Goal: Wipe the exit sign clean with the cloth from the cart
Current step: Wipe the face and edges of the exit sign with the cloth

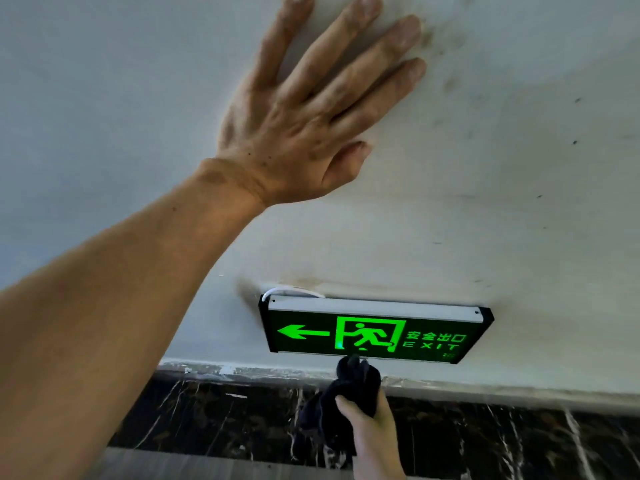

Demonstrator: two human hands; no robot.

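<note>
A glowing green exit sign (374, 336) with an arrow, a running figure and the word EXIT is fixed low on a white wall (485, 168). My right hand (372, 434) comes up from the bottom edge, shut on a bunched dark cloth (349, 386). The cloth's top tip touches the sign's lower edge, just below the running figure. My left hand (311, 109) lies flat on the wall well above the sign, fingers spread, holding nothing. The left forearm crosses the view from the lower left.
A black marble skirting (485, 441) with white veins runs along the wall's base under the sign. A white cable (291, 292) loops out of the wall at the sign's top left corner. Dark smudges and specks mark the wall.
</note>
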